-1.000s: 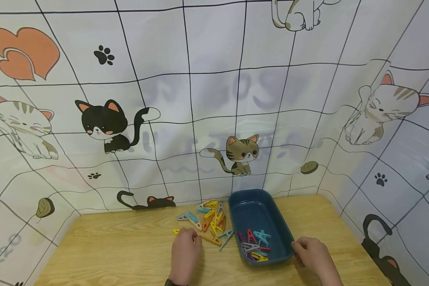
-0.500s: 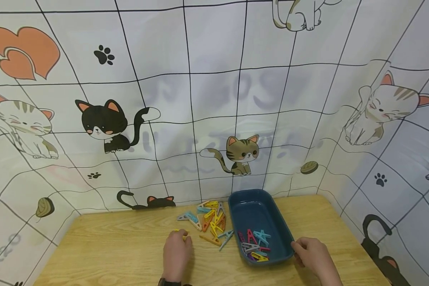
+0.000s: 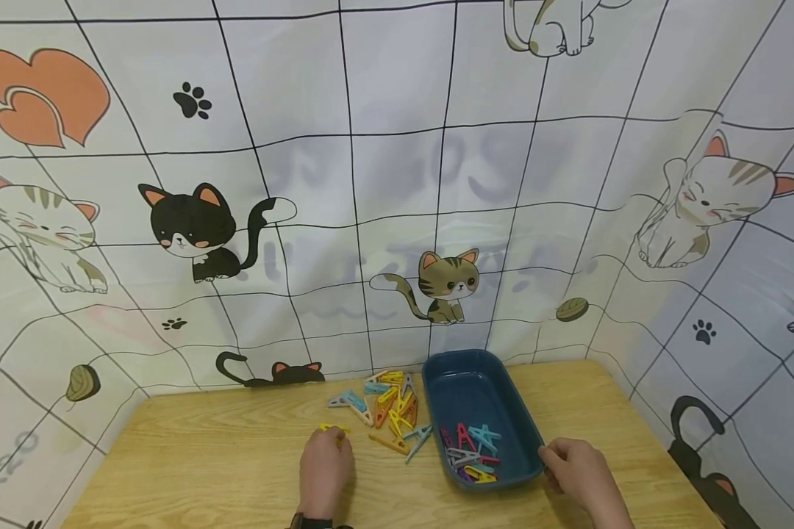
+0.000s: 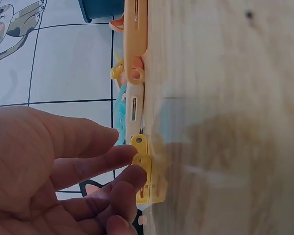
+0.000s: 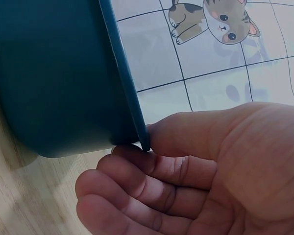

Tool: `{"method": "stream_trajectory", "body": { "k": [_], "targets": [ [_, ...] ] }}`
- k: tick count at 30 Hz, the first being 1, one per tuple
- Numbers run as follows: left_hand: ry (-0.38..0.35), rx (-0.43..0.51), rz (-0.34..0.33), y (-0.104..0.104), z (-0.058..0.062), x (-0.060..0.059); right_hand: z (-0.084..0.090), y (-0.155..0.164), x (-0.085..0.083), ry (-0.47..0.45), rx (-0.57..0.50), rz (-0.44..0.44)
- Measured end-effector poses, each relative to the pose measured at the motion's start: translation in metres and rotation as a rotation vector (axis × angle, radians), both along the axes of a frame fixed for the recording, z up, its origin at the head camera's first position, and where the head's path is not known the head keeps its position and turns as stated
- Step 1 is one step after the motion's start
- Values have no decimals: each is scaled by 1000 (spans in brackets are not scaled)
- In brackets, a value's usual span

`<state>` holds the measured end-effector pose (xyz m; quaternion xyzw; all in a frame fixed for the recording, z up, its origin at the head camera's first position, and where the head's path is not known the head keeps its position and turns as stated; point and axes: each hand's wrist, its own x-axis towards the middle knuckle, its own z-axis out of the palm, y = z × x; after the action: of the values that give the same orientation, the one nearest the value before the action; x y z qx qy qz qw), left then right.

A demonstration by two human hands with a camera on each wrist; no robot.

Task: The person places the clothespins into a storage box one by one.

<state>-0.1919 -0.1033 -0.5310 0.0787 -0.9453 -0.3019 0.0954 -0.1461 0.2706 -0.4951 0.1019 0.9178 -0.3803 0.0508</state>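
My left hand (image 3: 326, 470) is at the table's middle, its fingertips touching a yellow clothespin (image 3: 334, 427) that lies flat on the wood. In the left wrist view the thumb stands apart from the yellow clothespin (image 4: 143, 183), and the fingers partly cover it. My right hand (image 3: 578, 470) pinches the near right corner of a dark blue plastic basin (image 3: 526, 411) between thumb and fingers; the right wrist view shows the thumb against the basin's rim (image 5: 130, 93). Inside the basin, pink, grey, blue, purple and yellow clothespins (image 3: 465, 457) lie at the near end.
Between my left hand and the basin spreads a loose pile of yellow, orange, blue and grey clothespins (image 3: 397, 415). The wooden table (image 3: 225, 455) meets a white cloth backdrop (image 3: 397, 176) printed with cats at the back and sides.
My left hand has shifted left, away from the orange clothespin, to the yellow clothespin. The right hand and the basin have stayed put.
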Motion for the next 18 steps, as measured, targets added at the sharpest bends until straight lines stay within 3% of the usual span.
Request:
{"method": "stream_trajectory", "body": {
  "k": [8, 18],
  "targets": [
    [-40, 4, -1, 0, 0, 0, 0, 0, 0, 6, 2, 0],
    [26, 26, -13, 3, 1, 1, 0, 0, 1, 12, -7, -5]
  ]
}}
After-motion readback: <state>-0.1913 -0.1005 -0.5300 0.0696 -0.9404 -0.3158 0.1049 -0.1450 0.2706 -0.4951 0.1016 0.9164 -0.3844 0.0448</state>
